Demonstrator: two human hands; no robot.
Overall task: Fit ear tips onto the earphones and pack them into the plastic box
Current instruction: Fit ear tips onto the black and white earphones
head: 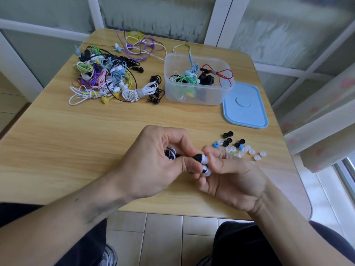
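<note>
Nearest the table edge, your left hand (153,160) is clenching a coiled white cable (170,153) in its palm while its thumb and fingers are pinching a black-and-white earbud (200,158). Your right hand (228,173) is meeting it from the right, its fingertips (208,153) pinching the pale tip end of that same earbud; a 2nd earbud (206,170) is sitting just below, between both hands' fingers. Just beyond the right hand, loose ear tips (238,147) in black, blue and clear are lying scattered on the wooden table (76,135). Farther back on the right, a blue lid (245,106) is lying flat, touching the clear plastic box (197,81). The box is standing open and is holding several earphones, among them a red cable (224,75) and a green one (184,79). Level with the box on the left, a tangled pile of earphones (107,77) in many colours is spreading across the table, with purple cables (134,47) reaching towards the far edge.
</note>
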